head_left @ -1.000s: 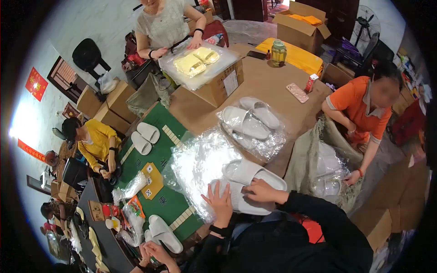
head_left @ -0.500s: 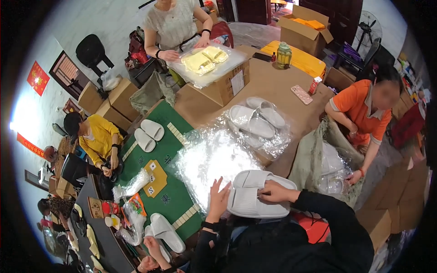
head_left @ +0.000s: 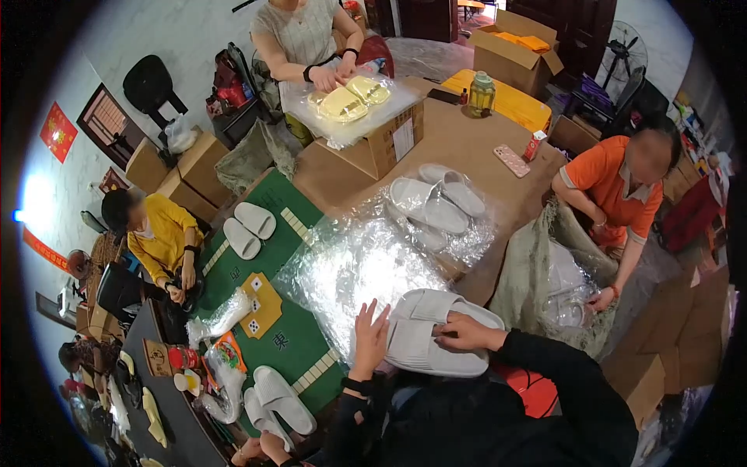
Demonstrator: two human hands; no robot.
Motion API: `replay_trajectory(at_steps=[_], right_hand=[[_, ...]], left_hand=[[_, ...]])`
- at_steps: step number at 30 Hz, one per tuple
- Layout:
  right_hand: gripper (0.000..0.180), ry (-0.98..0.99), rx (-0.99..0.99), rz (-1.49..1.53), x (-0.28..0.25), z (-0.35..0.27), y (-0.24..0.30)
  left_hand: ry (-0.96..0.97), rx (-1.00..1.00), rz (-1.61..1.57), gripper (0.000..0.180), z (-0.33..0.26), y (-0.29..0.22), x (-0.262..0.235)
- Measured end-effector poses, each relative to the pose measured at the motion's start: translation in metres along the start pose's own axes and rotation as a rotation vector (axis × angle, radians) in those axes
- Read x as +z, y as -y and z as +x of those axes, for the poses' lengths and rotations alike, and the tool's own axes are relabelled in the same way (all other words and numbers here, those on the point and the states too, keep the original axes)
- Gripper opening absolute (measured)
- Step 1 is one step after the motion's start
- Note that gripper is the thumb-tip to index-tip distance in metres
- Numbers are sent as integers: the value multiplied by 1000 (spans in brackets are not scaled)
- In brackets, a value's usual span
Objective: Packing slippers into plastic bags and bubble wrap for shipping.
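Note:
A pair of white ribbed slide slippers (head_left: 416,352) lies at the table edge in front of me. My right hand (head_left: 464,333) has its fingers curled into the opening of the slippers and grips them there. Upright beside their left edge is my left hand (head_left: 369,335), its fingers stretched out and holding nothing. Beyond both hands spreads a shiny clear plastic bag (head_left: 362,257). Further back, more white slippers (head_left: 430,201) lie on clear plastic.
A green mat (head_left: 268,327) at left bears two pairs of slippers (head_left: 250,226). Across the table, a person handles yellow packets (head_left: 342,105) on a carton (head_left: 385,148). At right, a person in orange reaches into a woven sack (head_left: 521,288). A phone (head_left: 511,161) lies near a jar (head_left: 482,95).
The slippers under my right hand have tilted slightly. Across the table, the person's hands have come together over the yellow packets. A hand has drawn back from the slippers at lower left.

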State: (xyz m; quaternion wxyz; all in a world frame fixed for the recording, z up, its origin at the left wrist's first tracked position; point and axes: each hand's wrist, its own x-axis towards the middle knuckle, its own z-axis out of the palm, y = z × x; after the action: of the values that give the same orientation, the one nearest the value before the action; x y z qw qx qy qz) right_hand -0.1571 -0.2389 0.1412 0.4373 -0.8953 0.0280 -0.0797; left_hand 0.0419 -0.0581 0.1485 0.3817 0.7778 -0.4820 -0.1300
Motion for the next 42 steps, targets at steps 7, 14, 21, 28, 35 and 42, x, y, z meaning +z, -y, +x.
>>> replay_trajectory(at_steps=[7, 14, 21, 28, 35, 42], right_hand=[[29, 161, 54, 7, -5, -1, -6], [28, -173, 167, -133, 7, 9, -1], [25, -159, 320, -95, -6, 43, 18], [51, -343, 86, 10, 56, 38, -73], [57, -272, -367, -927, 23, 70, -40], [50, 189, -354, -117, -13, 92, -5]], left_hand=[[138, 68, 50, 39, 5, -4, -11], [119, 82, 472, 44, -6, -48, 16], [67, 127, 445, 44, 8, -71, 23], [24, 270, 375, 48, 9, -84, 28], [101, 162, 45, 42, -32, -107, 55], [-384, -220, -554, 28, -4, -109, 7]])
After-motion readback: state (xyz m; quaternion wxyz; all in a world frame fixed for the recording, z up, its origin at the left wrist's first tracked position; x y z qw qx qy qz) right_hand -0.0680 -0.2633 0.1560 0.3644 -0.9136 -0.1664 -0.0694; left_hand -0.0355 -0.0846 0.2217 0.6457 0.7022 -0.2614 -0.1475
